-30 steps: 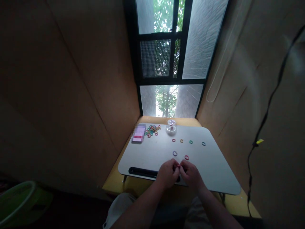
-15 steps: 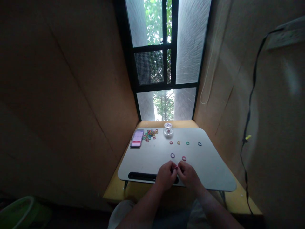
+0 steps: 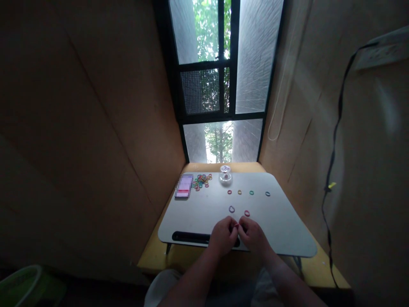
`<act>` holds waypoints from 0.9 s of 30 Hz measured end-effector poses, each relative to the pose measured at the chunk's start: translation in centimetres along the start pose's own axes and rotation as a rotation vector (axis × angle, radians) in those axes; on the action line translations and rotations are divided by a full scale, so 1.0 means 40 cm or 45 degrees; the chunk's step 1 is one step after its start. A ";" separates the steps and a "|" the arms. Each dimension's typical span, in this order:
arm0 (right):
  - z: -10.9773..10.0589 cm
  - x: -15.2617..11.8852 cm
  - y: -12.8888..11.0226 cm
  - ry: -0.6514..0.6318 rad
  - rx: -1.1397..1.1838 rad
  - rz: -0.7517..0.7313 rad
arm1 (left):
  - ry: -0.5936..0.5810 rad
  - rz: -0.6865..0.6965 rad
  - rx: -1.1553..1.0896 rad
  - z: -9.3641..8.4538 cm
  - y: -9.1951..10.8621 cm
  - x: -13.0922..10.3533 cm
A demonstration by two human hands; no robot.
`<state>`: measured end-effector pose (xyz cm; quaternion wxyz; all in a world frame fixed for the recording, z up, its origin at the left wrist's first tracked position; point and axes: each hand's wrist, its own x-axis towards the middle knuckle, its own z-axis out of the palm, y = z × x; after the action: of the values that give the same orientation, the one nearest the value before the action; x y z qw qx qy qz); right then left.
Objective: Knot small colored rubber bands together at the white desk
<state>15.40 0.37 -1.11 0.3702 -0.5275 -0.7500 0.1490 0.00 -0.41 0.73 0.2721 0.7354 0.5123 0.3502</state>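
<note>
Over the front edge of the white table (image 3: 191, 213), my left hand (image 3: 223, 233) and my right hand (image 3: 252, 232) meet, both closed on a small pink band (image 3: 237, 224) between the fingertips. Just beyond them lie a purple band (image 3: 231, 209) and a pinkish-red band (image 3: 247, 213). Farther back is a row: a red band (image 3: 229, 192), a yellow band (image 3: 239, 192), a green band (image 3: 251, 192) and a dark blue band (image 3: 267, 194). A pile of coloured bands (image 3: 202, 181) sits at the back left.
A phone (image 3: 184, 186) lies left of the pile. A clear container (image 3: 225, 177) stands at the back. The table has a black slot (image 3: 190, 237) along its front edge. A cable (image 3: 334, 149) hangs on the right, and a green basket (image 3: 32, 285) is at the lower left.
</note>
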 end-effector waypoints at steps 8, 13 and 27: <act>-0.001 -0.001 -0.007 -0.001 -0.002 0.013 | 0.010 -0.006 -0.011 0.004 -0.005 -0.002; 0.000 -0.002 -0.004 0.006 0.010 0.006 | 0.009 -0.003 -0.010 0.005 -0.004 -0.002; 0.000 -0.005 -0.003 0.000 0.026 0.021 | -0.012 0.009 0.013 0.001 0.002 -0.004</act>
<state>15.35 0.14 -1.11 0.3743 -0.5298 -0.7441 0.1599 0.05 -0.58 0.75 0.2694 0.7402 0.5102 0.3452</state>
